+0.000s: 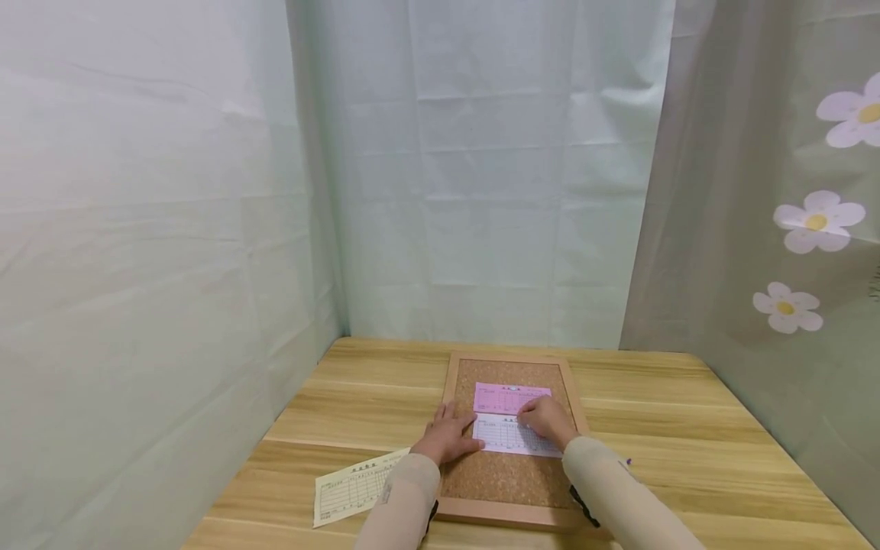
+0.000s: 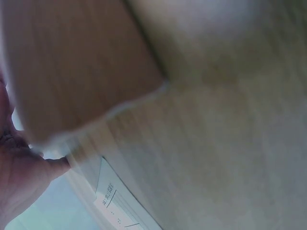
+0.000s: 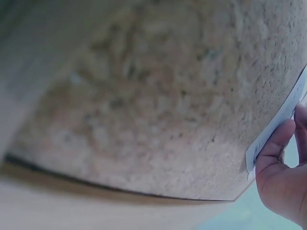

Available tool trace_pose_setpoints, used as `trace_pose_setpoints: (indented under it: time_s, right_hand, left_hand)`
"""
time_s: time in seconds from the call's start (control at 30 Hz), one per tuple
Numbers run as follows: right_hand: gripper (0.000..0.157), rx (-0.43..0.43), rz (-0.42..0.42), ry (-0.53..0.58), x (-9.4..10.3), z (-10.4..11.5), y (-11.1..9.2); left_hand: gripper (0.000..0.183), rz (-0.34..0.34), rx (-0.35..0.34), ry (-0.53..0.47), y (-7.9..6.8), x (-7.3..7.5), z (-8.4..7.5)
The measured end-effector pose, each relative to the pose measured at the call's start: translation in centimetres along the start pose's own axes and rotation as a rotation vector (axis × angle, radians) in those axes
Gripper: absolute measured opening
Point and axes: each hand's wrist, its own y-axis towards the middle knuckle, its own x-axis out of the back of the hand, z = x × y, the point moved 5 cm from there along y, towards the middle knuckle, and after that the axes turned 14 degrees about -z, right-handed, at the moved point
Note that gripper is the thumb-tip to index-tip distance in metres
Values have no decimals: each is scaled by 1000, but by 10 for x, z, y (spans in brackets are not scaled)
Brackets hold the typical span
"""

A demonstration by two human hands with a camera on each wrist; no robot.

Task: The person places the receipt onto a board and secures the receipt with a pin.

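A cork board (image 1: 505,481) in a wooden frame lies flat on the table. On it a pink printed slip (image 1: 496,397) lies above a white printed slip (image 1: 502,437), and a small pale spot shows at the pink slip's top middle. My left hand (image 1: 443,437) rests with spread fingers over the board's left side, its thumb and a fingertip at the white slip's left edge. With curled fingers, my right hand (image 1: 548,418) pinches at the white slip's upper edge, right of its middle. Whatever its fingertips hold is hidden. The right wrist view shows its fingers against the white slip (image 3: 268,134).
A yellow printed slip (image 1: 347,493) lies on the wooden table (image 1: 687,428) left of the board, partly under the left forearm. Beside the right forearm is a small blue-purple thing (image 1: 629,461). Pale curtains (image 1: 495,191) hang behind the table and along both sides.
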Motion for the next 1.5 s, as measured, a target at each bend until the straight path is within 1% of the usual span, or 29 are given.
trace_pose_setpoints:
  time_s: [0.33,0.47,0.57,0.7,0.8,0.87,1.03,1.1,1.27,1.5]
  right_hand:
    - [7,-37,0,-1,3,-7,-4]
    - [5,-1,-22,-12,5,-6,-6]
    - [5,16,-39,-33,8,-5,-8]
    - [8,40,-52,-58,12,-5,-10]
    - [10,73,-63,-67,16,-5,-13]
    - [12,74,-63,-67,18,-6,-15]
    - [17,17,-20,-35,22,-9,-20]
    - [19,12,-2,-37,24,-8,-22]
    - [18,62,18,-77,32,-8,-28]
    - [20,82,54,-41,40,-12,-35]
  left_hand:
    - [61,19,18,-26,-3,-2,-5]
    - [61,18,-4,-17,-4,-1,-8]
    - [62,17,-6,-18,-4,-1,-9]
    - [63,13,1,-24,-4,0,-9]
    - [63,15,-6,-20,-4,0,-9]
    - [63,17,-14,-20,-4,1,-9]
    - [63,27,-23,-17,-5,4,-8]
    - [63,33,-26,-10,-4,5,-7]
    - [64,40,-39,1,-4,7,-5]
    - [63,32,-43,15,-7,13,-1]
